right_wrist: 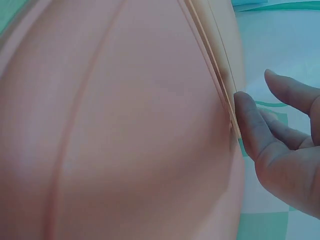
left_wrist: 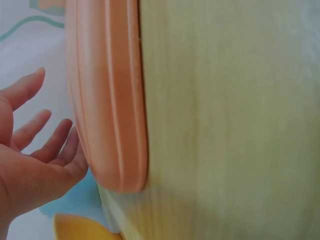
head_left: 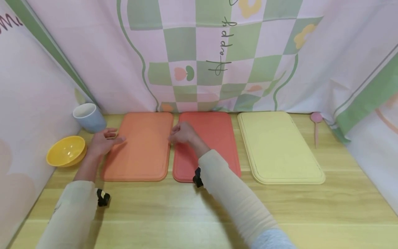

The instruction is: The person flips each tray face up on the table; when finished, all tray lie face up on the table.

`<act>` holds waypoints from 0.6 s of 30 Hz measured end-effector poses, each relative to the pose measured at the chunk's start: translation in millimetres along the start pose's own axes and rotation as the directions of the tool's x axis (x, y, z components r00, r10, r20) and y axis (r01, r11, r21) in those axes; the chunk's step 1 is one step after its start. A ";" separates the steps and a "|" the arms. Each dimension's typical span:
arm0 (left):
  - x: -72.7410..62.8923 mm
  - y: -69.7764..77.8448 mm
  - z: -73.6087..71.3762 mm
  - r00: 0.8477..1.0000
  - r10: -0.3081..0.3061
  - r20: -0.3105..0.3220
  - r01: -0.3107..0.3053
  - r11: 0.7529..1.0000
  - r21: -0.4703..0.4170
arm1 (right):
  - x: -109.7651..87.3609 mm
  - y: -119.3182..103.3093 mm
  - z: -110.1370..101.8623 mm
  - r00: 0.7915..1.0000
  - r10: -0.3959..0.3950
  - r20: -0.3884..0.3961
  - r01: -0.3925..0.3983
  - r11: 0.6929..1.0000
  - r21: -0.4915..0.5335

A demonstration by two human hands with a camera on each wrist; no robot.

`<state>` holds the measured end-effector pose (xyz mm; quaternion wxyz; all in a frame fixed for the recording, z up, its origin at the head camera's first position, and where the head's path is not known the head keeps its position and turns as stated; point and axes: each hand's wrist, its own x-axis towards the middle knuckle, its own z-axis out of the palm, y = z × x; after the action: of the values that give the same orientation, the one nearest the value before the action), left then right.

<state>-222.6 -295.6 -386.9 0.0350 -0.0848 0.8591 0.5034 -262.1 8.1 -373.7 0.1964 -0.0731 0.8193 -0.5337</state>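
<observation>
An orange cutting board (head_left: pixel 141 148) lies flat on the wooden table between my two hands. My left hand (head_left: pixel 102 142) is at its left edge, and the left wrist view shows the fingers (left_wrist: pixel 55 147) spread loosely by the board's side, holding nothing. Over the gap between the orange board and a red cutting board (head_left: pixel 208 138) is my right hand (head_left: pixel 183 133). In the right wrist view its thumb and fingers (right_wrist: pixel 250 120) stand apart, fingertips by the board's edge; whether they touch it I cannot tell.
A yellow bowl (head_left: pixel 66 152) and a blue-grey cup (head_left: pixel 89 118) stand left of my left hand. Farther right lie a pale yellow cutting board (head_left: pixel 280 148) and a pink spoon (head_left: pixel 316 118). A checkered curtain (head_left: pixel 214 52) hangs along the table's back edge.
</observation>
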 end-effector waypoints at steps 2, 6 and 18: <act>0.6 0.0 0.1 1.000 -0.016 0.002 0.016 1.000 0.002 | 1.1 0.8 0.9 1.000 0.002 -0.001 -0.002 1.000 -0.022; 1.3 -0.6 -0.3 0.999 -0.048 0.005 0.048 0.999 0.016 | 2.6 2.1 3.5 1.000 0.013 0.003 -0.013 0.998 -0.066; 3.3 -1.2 -0.8 0.995 -0.103 0.010 0.102 0.994 0.030 | 2.6 1.2 7.7 0.999 0.047 -0.014 -0.047 0.997 -0.059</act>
<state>-225.6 -297.2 -388.0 0.0671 -0.1253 0.8609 0.4886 -261.3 1.2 -378.1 0.2014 -0.0560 0.8374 -0.5051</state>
